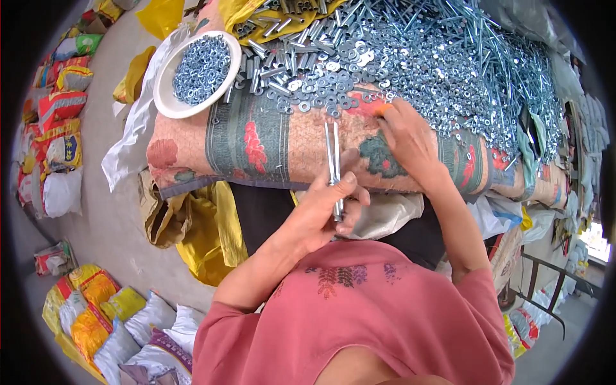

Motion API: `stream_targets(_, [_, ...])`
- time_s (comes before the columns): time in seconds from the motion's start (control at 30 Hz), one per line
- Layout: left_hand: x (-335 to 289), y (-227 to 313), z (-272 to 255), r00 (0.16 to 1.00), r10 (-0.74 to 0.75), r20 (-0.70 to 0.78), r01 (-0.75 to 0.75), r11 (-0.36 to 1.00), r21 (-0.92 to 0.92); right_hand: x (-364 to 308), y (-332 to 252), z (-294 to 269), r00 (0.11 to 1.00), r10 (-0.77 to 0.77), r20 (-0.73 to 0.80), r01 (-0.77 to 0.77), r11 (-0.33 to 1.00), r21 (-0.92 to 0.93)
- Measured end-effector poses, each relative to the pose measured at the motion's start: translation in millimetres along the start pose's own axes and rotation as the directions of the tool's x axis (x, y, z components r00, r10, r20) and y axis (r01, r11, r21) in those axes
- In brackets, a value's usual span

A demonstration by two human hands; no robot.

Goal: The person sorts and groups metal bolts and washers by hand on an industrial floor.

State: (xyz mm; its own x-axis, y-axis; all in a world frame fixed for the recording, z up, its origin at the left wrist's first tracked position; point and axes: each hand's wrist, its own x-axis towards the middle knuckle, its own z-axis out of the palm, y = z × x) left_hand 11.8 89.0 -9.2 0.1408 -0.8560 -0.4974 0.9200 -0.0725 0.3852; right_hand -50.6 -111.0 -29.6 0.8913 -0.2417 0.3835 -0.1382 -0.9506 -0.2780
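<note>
Left hand (324,208): my fingers were curled round a few slim metal rods (332,154), thumb across them, their far ends sticking up over the edge of the flowered cloth (295,151). Right hand (410,141): reached out, fingers bent and tips down at the near edge of the heap, a patch of orange at one fingertip. Could not tell whether they pinched a piece.

Just ahead lay loose flat washers (327,90), with short metal tubes (305,61) behind them to the left. Small nuts (443,83) spread to the right, long rods (513,77) piled beyond. A white bowl (160,86) of small metal rings (202,69) stood at the far left.
</note>
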Motion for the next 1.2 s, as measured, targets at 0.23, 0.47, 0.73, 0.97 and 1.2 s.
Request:
stream_targets(0.23, [8,-6,-14,0.998,0.056,0.018,-0.058,0.982,0.178,18,10,-4,0.949,0.316,0.02,-0.302,0.886,0.352])
stream_targets(0.47, [9,-5,-23,0.938,0.325,-0.12,-0.246,0.869,0.43,21,14,8,0.984,0.163,0.072,-0.168,0.984,0.066])
stream_targets(0.73, [18,-5,-22,0.878,0.469,-0.094,-0.379,0.802,0.462,28,8,12,0.974,0.15,0.168,-0.131,0.984,-0.118])
stream_targets(0.97, [15,-7,-31,0.923,0.37,-0.103,-0.284,0.837,0.468,4,-17,-18,0.869,0.386,0.309,-0.492,0.613,0.618])
stream_targets(1.2, [22,-7,-24,0.931,0.362,-0.045,-0.283,0.794,0.538,-19,-12,-22,0.785,0.451,0.425,-0.512,0.085,0.855])
